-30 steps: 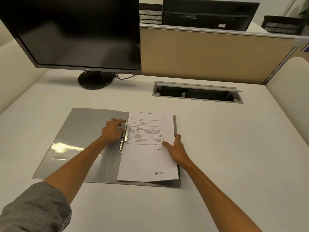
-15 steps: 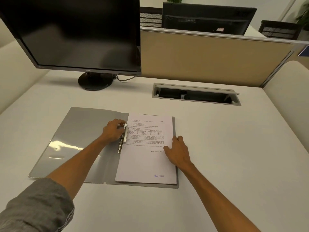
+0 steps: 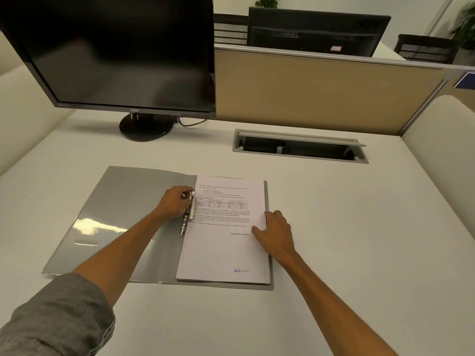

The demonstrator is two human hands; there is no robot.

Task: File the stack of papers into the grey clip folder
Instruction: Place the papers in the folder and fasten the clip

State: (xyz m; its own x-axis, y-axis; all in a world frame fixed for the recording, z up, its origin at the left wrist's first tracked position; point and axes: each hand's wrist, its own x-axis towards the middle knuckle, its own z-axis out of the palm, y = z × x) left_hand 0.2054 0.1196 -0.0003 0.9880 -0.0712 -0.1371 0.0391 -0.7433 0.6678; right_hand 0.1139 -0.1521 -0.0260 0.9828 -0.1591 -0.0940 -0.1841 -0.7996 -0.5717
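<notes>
The grey clip folder lies open and flat on the desk. A stack of printed papers rests on its right half, squared against the spine. A metal clip runs along the spine at the papers' left edge. My left hand has its fingers closed around the upper part of that clip. My right hand lies flat, fingers spread, pressing on the papers' right edge.
A black monitor on a round stand is at the back left. An open cable tray is sunk into the desk behind the folder. A tan partition closes the back; cream panels flank both sides.
My right hand has slid a little down and right along the papers' edge. My left hand stays on the clip. The view has shifted slightly.
</notes>
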